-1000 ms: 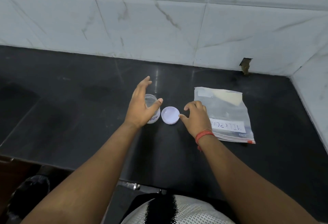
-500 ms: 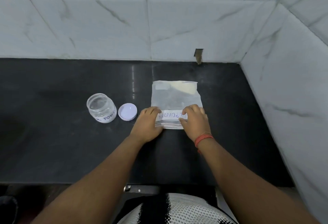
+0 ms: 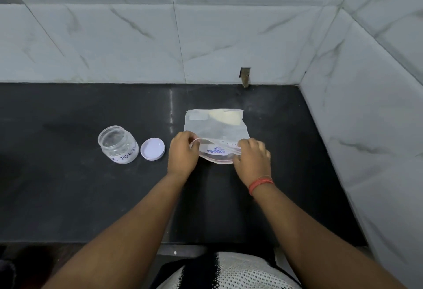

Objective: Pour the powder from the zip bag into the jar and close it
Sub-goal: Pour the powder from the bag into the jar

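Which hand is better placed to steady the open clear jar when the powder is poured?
The left hand, probably. The clear glass jar and round white lid stand on its side of the transparent zip bag; the right hand would have to cross over.

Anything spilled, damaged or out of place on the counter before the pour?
No spill on the black counter. The clear glass jar stands upright, its white round lid off beside it. Both hands, left and right, pull the clear zip bag open. One oddity: a chipped notch in the wall tile.
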